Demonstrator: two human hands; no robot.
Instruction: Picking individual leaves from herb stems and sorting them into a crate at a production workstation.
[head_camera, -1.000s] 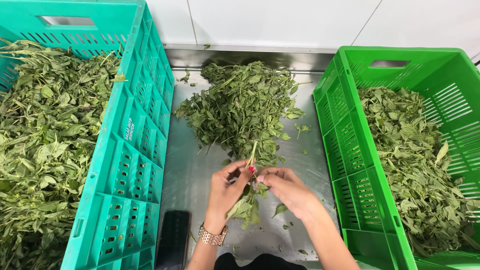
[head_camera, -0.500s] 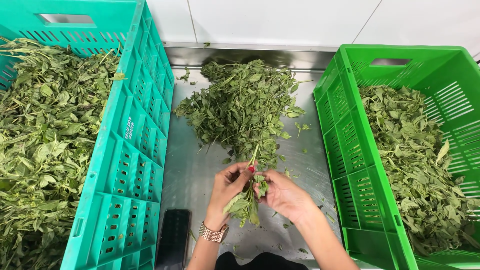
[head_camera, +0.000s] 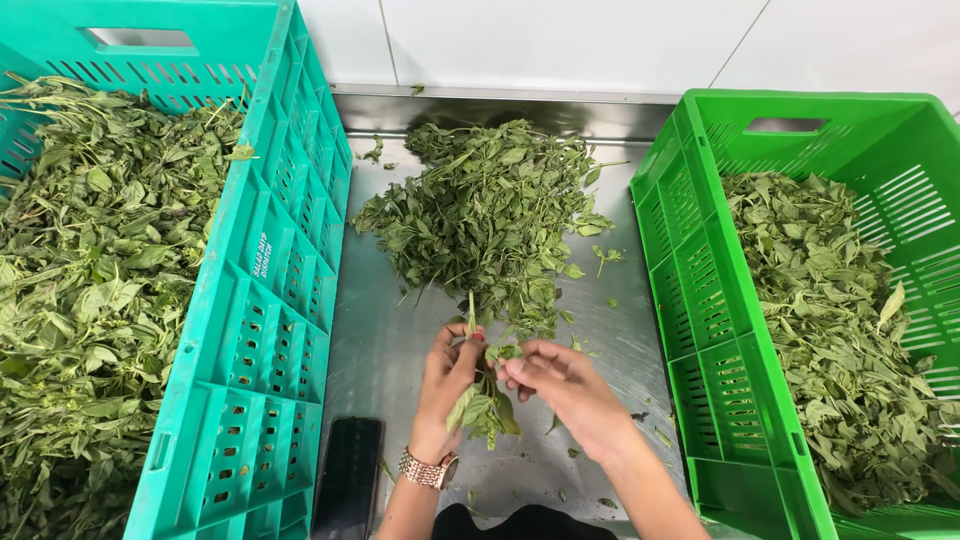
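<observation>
A: Entry, head view. What does the left hand (head_camera: 447, 375) hold?

B: A leafy herb sprig (head_camera: 484, 398). The fingers are closed around its stem, which points up past the fingertips; the leaves hang down below the palm. A metal wristwatch (head_camera: 428, 469) sits on that wrist.

A: Right hand (head_camera: 556, 385)?

B: Fingertips pinched narrowly on leaves at the upper part of the same sprig, just beside the left thumb. The two hands touch or nearly touch there; I cannot tell which.

A: Position of the sprig?

B: Above the steel table (head_camera: 380, 340), near its front edge, between the two crates and just in front of the loose heap of herbs (head_camera: 485, 215). It does not rest on the table.

A: Surroundings?

B: Teal crate (head_camera: 262, 330) on the left, full of stemmed greens (head_camera: 90, 290). Green crate (head_camera: 700, 330) on the right, holding plucked leaves (head_camera: 840, 310), piled lower than its rim. A dark phone (head_camera: 348, 478) lies flat on the table, screen off, just beside the teal crate and near the left forearm. A few stray leaves are scattered on the steel around the hands. White tiled wall (head_camera: 560, 45) behind.
</observation>
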